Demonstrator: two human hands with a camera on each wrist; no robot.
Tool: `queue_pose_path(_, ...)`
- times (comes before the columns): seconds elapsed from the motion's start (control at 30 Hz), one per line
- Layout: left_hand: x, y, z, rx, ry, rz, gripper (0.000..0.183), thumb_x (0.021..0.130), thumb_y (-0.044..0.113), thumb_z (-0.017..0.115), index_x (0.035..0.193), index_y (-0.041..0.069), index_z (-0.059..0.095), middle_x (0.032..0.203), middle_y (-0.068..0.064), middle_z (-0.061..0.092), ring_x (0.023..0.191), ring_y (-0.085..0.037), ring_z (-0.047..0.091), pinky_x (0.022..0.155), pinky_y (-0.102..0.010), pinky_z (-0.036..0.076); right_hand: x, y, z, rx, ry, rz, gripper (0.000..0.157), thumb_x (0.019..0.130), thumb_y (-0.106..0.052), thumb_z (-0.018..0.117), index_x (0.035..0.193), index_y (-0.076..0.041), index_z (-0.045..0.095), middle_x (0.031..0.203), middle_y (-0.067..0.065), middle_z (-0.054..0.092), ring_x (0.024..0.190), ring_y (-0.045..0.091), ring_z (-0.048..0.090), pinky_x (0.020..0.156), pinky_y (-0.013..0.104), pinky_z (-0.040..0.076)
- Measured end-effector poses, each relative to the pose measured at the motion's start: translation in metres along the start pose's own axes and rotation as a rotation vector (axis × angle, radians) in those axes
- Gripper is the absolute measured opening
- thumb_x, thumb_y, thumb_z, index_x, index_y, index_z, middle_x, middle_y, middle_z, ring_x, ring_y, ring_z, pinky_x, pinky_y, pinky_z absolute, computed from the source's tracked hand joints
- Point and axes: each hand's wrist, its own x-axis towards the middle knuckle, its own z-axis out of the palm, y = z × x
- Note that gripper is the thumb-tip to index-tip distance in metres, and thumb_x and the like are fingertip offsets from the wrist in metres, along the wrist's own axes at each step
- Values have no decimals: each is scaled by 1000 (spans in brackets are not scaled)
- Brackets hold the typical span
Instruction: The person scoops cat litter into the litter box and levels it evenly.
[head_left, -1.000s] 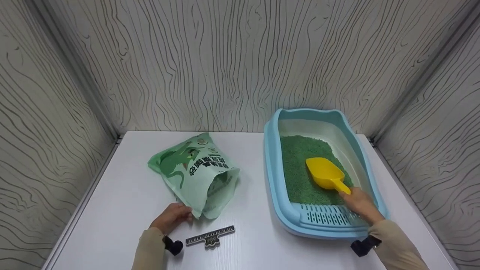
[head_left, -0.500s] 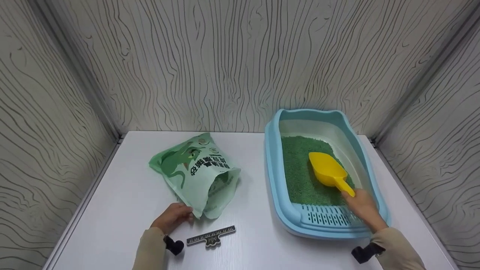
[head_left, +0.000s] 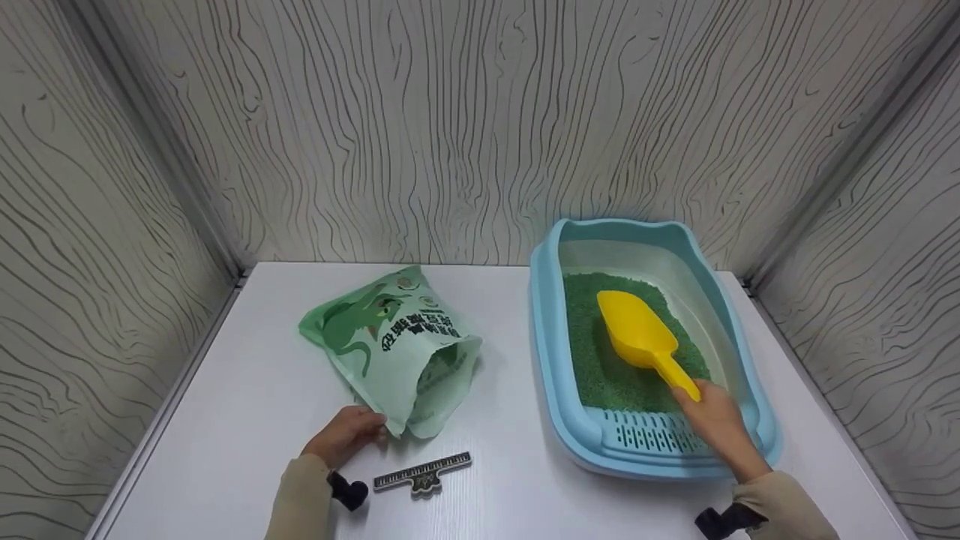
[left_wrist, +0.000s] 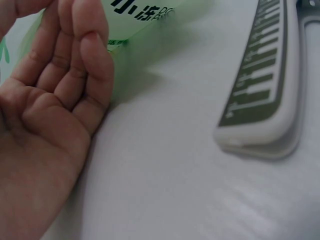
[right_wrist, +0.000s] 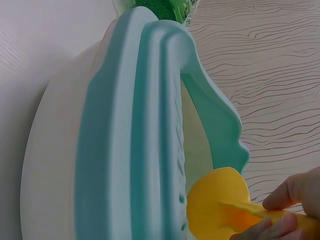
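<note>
My right hand [head_left: 712,420] grips the handle of a yellow litter scoop [head_left: 637,326] above the green litter [head_left: 600,375] in a blue litter box [head_left: 551,360]. In the right wrist view, thumb and fingers wrap the handle of the scoop [right_wrist: 217,200] beyond the box rim [right_wrist: 115,140]. My left hand [head_left: 345,435] pinches the near corner of a green litter bag [head_left: 390,337], which lies with its mouth open toward the front right. The left wrist view has the left hand's [left_wrist: 60,95] fingers curled beside the bag [left_wrist: 145,20]; their tips are partly cut off.
A clip [head_left: 422,474] with a piano-key pattern lies on the white table [head_left: 247,360] in front of the bag, right of the left wrist. Wood-grain panels [head_left: 420,135] stand behind and at both sides. The box has a slotted front ledge [head_left: 652,435].
The scoop first shifts slightly right, then swings left with its front end raised over the litter. My right hand moves with it. The left hand and bag stay put.
</note>
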Motion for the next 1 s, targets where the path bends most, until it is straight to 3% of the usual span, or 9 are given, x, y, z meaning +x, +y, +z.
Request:
queue_pose_path(0.4,-6,9,3,-18,-16,-35,19,89,10,52,76,17,65,71,10,65,72,-5,61,77,-22,51,-21,-25,-9,15,12,-87,41,92,-18,44,122,8,47,75,7,49,56,11,43,50,21,39)
queue_pose_path(0.8,-1,0,-1,-27,-15,9,14,87,14,56,76,17,64,70,11,65,70,-4,62,75,-22,52,-41,-49,-10,17,54,-171,38,90,-15,51,123,6,50,73,9,54,52,9,41,48,20,37)
queue_pose_path(1.0,-1,-1,-1,-3,15,-13,11,86,16,58,77,15,64,71,10,64,71,-6,61,76,-22,51,-48,-58,-7,42,23,-184,37,90,-15,52,122,4,51,70,7,54,47,7,39,46,19,37)
